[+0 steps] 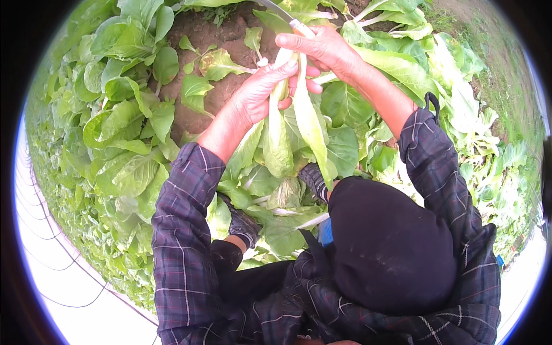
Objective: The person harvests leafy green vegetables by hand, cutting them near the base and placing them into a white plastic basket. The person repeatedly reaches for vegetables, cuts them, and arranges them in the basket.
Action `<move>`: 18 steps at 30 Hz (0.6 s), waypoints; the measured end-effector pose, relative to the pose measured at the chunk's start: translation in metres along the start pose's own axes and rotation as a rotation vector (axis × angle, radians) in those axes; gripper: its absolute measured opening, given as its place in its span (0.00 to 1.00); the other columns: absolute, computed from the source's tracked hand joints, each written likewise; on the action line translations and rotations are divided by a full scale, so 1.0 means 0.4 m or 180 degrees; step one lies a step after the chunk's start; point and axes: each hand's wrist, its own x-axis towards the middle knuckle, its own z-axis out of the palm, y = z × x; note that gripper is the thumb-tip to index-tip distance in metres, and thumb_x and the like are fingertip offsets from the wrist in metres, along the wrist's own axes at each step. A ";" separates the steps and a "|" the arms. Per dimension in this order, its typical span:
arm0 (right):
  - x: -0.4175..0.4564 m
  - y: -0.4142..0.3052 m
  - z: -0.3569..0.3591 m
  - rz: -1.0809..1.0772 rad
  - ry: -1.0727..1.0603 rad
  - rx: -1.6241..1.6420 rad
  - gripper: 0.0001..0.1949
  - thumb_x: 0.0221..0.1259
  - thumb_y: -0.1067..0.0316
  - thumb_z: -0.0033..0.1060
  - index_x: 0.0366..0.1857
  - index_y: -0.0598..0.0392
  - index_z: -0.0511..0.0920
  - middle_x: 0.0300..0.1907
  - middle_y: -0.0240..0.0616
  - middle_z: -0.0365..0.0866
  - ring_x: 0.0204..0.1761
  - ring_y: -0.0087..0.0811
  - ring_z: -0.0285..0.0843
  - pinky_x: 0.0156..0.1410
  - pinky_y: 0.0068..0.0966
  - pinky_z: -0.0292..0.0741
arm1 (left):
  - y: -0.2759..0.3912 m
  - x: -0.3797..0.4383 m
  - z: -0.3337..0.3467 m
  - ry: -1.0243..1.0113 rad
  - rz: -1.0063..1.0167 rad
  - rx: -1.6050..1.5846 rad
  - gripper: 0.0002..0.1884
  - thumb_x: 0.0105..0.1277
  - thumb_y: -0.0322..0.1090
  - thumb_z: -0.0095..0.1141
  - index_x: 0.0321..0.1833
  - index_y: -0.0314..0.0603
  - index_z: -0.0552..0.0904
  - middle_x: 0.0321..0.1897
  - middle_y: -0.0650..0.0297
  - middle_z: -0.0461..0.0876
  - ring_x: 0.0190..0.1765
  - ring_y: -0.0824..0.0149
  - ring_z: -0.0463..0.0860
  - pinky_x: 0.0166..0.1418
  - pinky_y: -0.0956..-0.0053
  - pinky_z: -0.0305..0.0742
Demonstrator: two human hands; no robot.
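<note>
My left hand [263,92] is closed around a head of pale-stalked leafy greens [278,142], whose leaves hang down towards me. Beside it a long yellowish leaf [309,118] dangles from between the two hands; which hand bears it, I cannot tell. A knife [278,9] with a curved metal blade and light handle is gripped in my right hand [330,49]. The blade points up and left, and its tip runs past the top edge of the picture. The stalk bases are partly covered by my fingers.
Dense standing greens [125,112] fill the left side. Bare brown soil [228,39] with several loose leaves lies ahead. Cut leaves [280,233] are strewn around my shoes [243,224]. More pale leaves [461,99] lie at right, beside a grassy strip [509,64].
</note>
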 end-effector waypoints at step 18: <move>-0.151 0.216 -0.202 -0.0137 0.2490 -0.0742 0.21 0.73 0.46 0.56 0.49 0.57 0.76 0.25 0.32 0.76 0.21 0.28 0.71 0.26 0.29 0.67 | 0.312 0.430 0.215 0.0525 0.2791 0.7144 0.10 0.65 0.41 0.60 0.44 0.47 0.85 0.43 0.61 0.87 0.46 0.53 0.87 0.49 0.56 0.82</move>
